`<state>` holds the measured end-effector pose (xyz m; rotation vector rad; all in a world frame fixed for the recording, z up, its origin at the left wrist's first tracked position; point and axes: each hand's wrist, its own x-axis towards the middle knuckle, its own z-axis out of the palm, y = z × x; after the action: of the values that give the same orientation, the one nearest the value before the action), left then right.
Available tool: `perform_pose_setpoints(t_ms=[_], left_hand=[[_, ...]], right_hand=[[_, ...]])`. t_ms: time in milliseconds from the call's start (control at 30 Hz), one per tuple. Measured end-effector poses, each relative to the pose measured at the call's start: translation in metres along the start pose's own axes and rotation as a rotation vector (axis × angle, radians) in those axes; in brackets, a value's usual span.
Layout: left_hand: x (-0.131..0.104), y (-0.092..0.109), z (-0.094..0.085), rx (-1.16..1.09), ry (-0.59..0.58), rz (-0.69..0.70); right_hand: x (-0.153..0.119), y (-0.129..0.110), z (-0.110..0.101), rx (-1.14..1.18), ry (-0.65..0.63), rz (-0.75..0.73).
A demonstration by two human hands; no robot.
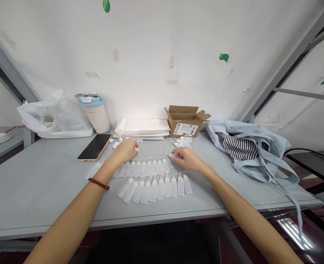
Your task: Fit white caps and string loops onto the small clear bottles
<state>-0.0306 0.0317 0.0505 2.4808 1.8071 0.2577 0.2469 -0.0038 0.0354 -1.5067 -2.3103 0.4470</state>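
Observation:
Two rows of small translucent bottles with thin looped ties lie on the grey table (57, 183); the front row (153, 190) is nearer the edge, the back row (140, 168) behind it. My left hand (125, 149) is closed over small white pieces behind the back row; what its fingers hold, if anything, is hidden. At the right end of the back row, my right hand (185, 157) pinches a white cap (170, 154) with its thumb and fingers. More small white pieces (182, 141) lie beyond my right hand, by the cardboard box.
At the back stand a plastic bag (57, 115), a tumbler (96, 115), a stack of white sheets (142, 127) and an open cardboard box (186, 123). A phone (94, 146) lies at left, a light blue cloth bag (247, 143) at right.

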Motion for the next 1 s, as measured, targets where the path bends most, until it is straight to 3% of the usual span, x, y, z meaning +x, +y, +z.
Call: perform_pose_setpoints(t_ms=[100, 233, 433, 733, 1000], left_hand=[[-0.001, 0.007, -0.001, -0.178, 0.065, 0.03], [-0.006, 0.025, -0.006, -0.54, 0.022, 0.063], [-0.018, 0.053, -0.008, -0.914, -0.145, 0.16], [-0.02, 0.065, -0.005, -1.055, -0.166, 0.08], [-0.022, 0.067, -0.004, -1.08, -0.177, 0.124]], right_hand=[[0.0, -0.001, -0.005, 0.056, 0.049, 0.013], [-0.001, -0.006, -0.012, 0.275, 0.118, 0.073], [-0.006, -0.023, -0.018, 0.86, -0.056, 0.104], [-0.007, -0.025, -0.009, 1.085, -0.216, 0.066], [-0.007, -0.025, -0.006, 1.145, -0.221, 0.027]])
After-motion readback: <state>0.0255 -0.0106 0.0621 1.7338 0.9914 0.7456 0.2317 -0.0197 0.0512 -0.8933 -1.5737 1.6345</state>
